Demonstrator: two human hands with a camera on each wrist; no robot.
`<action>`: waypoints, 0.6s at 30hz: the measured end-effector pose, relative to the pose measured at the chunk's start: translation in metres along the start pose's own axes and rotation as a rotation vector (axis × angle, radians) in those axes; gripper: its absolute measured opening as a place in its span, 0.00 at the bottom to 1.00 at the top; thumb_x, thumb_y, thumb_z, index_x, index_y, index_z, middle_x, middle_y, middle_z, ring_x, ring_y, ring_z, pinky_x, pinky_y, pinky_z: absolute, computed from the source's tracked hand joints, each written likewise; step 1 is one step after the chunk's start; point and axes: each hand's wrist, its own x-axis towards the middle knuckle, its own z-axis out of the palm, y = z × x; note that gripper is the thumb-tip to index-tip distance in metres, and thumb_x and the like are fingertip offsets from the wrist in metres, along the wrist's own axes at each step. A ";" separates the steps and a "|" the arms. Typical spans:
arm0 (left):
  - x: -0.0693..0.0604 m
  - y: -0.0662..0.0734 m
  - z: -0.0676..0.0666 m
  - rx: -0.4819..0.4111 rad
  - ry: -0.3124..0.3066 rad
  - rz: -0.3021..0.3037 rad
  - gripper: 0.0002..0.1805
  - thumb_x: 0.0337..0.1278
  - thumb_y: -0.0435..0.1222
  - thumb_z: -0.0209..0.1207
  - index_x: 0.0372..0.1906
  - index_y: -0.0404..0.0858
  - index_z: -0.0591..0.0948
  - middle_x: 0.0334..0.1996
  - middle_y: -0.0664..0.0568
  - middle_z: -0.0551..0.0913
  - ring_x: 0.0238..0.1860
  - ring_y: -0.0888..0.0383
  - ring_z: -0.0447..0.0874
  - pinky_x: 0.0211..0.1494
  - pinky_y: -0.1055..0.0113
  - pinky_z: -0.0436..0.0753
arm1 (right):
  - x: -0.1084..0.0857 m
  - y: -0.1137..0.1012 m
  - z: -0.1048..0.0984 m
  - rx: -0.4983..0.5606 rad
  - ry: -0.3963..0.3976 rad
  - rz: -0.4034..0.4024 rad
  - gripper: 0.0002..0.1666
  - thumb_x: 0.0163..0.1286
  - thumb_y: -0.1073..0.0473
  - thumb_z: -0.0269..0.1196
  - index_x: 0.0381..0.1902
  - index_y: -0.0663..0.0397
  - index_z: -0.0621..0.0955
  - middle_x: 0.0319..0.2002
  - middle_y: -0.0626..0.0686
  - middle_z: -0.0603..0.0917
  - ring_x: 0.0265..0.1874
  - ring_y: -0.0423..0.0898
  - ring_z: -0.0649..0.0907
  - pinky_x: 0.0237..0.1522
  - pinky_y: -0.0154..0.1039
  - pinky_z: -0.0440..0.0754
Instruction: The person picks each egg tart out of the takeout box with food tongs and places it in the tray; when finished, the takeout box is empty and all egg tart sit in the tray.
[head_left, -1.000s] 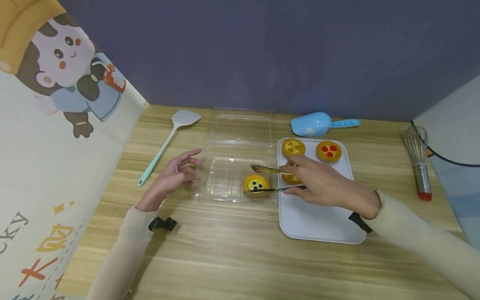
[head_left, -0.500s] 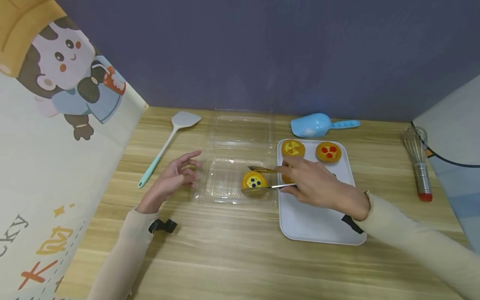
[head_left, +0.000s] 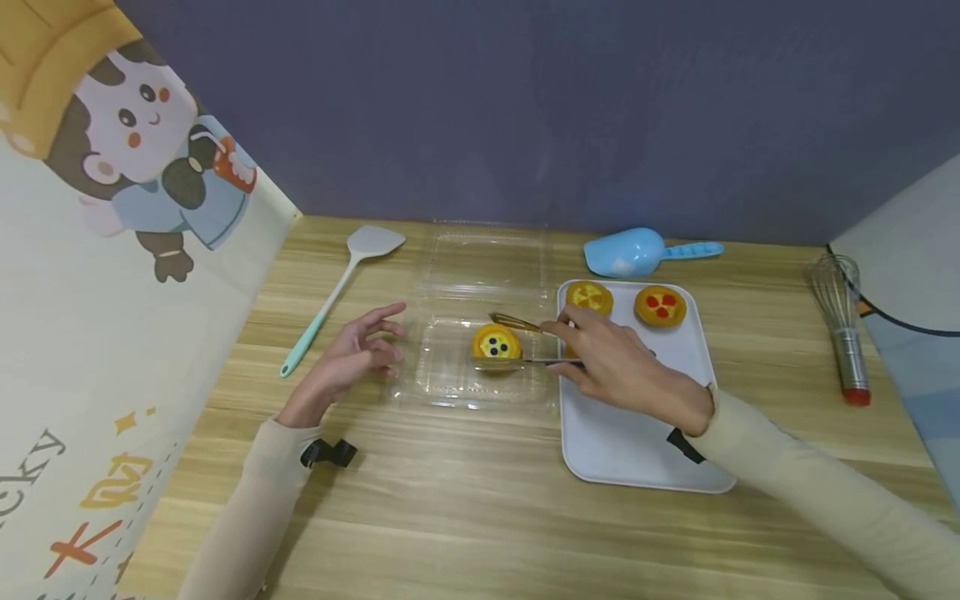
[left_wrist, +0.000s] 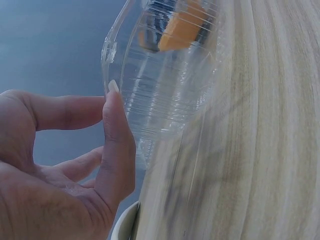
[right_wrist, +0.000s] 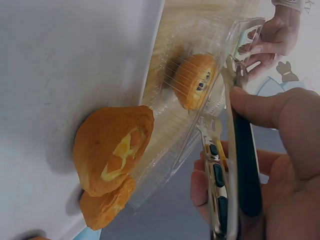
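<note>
My right hand (head_left: 618, 362) holds metal tongs (right_wrist: 245, 165) with dark green grips, their arms spread apart. The tong tips lie on either side of a round tart (head_left: 496, 342) topped with blueberry-like dots; whether they touch it I cannot tell. This tart is in the base of a clear plastic clamshell box (head_left: 442, 379), whose lid (head_left: 483, 258) lies folded back. My left hand (head_left: 347, 354) stays by the box's left edge, fingers loosely bent. In the left wrist view a fingertip meets the box rim (left_wrist: 107, 60) or lies just before it.
A white tray (head_left: 637, 467) right of the box bears a yellow-patterned tart (head_left: 588, 297), a red-dotted tart (head_left: 660, 307) and another mostly behind my right hand. Around lie a spatula (head_left: 322, 321), a blue scoop (head_left: 626, 252) and a whisk (head_left: 847, 342). A dark wall (head_left: 525, 108) stands behind.
The blueberry-topped tart has shifted left and toward the back within the box. My right hand and the tongs have moved left, and the tong arms look wider apart. My left hand stays put.
</note>
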 end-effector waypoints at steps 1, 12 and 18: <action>0.000 0.000 0.000 -0.002 -0.001 0.001 0.46 0.63 0.19 0.55 0.84 0.43 0.56 0.65 0.37 0.69 0.38 0.62 0.82 0.40 0.67 0.90 | -0.001 0.000 0.000 0.002 -0.003 0.004 0.34 0.64 0.50 0.77 0.66 0.52 0.82 0.49 0.54 0.79 0.28 0.41 0.75 0.18 0.31 0.71; 0.001 0.000 -0.002 0.013 0.002 0.005 0.46 0.63 0.19 0.54 0.84 0.43 0.57 0.65 0.36 0.69 0.39 0.59 0.83 0.40 0.66 0.90 | -0.001 -0.004 0.001 -0.053 -0.029 0.007 0.36 0.63 0.51 0.77 0.68 0.54 0.81 0.52 0.55 0.79 0.34 0.43 0.76 0.21 0.31 0.73; 0.001 -0.001 0.000 0.009 -0.006 0.000 0.45 0.64 0.19 0.55 0.84 0.43 0.56 0.65 0.37 0.69 0.38 0.61 0.83 0.40 0.66 0.90 | 0.000 -0.004 0.008 -0.077 -0.006 -0.004 0.34 0.64 0.52 0.76 0.66 0.53 0.82 0.51 0.55 0.80 0.35 0.45 0.78 0.20 0.31 0.74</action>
